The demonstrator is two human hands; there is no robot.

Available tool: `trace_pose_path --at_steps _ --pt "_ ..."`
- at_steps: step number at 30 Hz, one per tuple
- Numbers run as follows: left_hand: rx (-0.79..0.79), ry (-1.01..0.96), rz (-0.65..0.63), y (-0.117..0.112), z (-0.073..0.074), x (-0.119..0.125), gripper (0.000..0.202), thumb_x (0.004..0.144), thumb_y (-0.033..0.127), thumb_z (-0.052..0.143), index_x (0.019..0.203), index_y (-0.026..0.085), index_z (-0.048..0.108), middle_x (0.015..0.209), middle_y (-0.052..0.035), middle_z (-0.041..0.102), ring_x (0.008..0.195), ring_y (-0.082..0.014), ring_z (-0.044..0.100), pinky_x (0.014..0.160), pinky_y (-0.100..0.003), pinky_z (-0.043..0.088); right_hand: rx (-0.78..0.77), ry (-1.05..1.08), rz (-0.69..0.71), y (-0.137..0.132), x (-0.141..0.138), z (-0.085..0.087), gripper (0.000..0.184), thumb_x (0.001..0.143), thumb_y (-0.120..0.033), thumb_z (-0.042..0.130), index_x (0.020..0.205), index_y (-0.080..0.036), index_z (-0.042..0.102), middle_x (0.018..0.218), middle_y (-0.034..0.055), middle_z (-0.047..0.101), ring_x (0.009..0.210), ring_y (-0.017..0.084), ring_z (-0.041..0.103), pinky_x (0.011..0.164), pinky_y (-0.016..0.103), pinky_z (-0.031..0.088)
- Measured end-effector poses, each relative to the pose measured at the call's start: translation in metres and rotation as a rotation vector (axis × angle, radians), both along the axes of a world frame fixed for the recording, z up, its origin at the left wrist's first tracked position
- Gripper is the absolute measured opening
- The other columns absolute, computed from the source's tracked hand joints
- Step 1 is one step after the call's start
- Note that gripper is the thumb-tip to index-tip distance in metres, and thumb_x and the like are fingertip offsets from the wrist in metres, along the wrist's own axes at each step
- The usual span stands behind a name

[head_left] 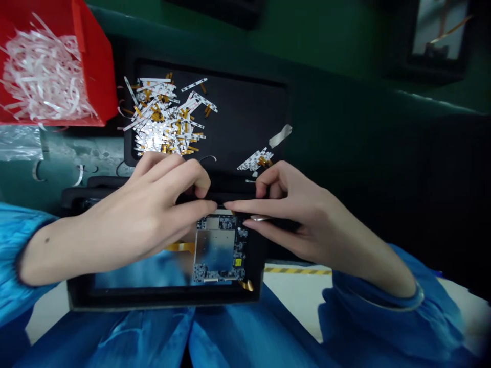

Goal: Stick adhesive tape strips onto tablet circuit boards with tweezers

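Note:
An open tablet-like device lies in a black tray [164, 301] in front of me, its circuit board [215, 250] bared on the right side. A metal shield covers the board's middle, and an orange flex cable [182, 247] runs left from it. My left hand [157, 209] is closed, its fingers curled, with a fingertip pressing the device's far edge above the board. Across from it, my right hand [295, 209] touches the same edge with one outstretched fingertip. Between its fingers shows a thin shiny metal tool [261, 218], mostly hidden. What the left fingertips pinch is hidden.
Beyond my hands, a black tray [238, 102] bears a heap of white-and-orange flex strips [164, 117] and a smaller bunch [256, 159]. A red bin [97, 71] of white peeled strips stands far left. A dark fixture [441, 36] is far right.

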State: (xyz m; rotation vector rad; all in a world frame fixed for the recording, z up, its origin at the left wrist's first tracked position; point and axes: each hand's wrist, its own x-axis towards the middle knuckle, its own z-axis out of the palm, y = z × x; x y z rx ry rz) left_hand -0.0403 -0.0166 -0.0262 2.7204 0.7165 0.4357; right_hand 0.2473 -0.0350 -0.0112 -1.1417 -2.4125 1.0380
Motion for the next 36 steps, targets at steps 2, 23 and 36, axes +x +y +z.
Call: trace_pose_path --at_steps 2,23,36 --pt "0.004 0.009 -0.037 0.003 0.001 0.003 0.032 0.108 0.026 0.036 0.121 0.023 0.065 0.102 -0.0078 0.058 0.088 -0.0221 0.05 0.077 -0.035 0.035 -0.059 0.112 -0.112 -0.004 0.007 0.005 0.028 0.1 -0.026 0.065 0.123 -0.036 0.078 0.106 0.0073 0.06 0.078 0.016 0.06 0.059 0.032 0.054" --pt "0.151 0.085 -0.037 -0.011 -0.006 0.007 0.037 0.104 0.015 0.05 0.14 0.021 0.057 0.114 -0.0074 0.062 0.104 -0.0267 0.056 0.096 -0.044 0.04 -0.422 0.701 -0.525 -0.01 -0.024 -0.025 0.031 0.089 -0.019 0.08 0.095 -0.025 0.049 0.077 -0.0091 0.073 0.058 0.013 0.075 0.046 0.019 0.061" --pt "0.075 0.063 -0.086 -0.026 0.011 0.001 0.03 0.104 0.006 0.045 0.127 0.012 0.064 0.129 -0.0066 0.071 0.126 -0.0235 0.062 0.112 -0.047 0.042 -0.393 0.76 -0.587 -0.013 -0.028 -0.027 0.03 0.09 -0.009 0.077 0.095 -0.023 0.051 0.069 -0.0113 0.069 0.054 0.01 0.073 0.046 0.016 0.06"
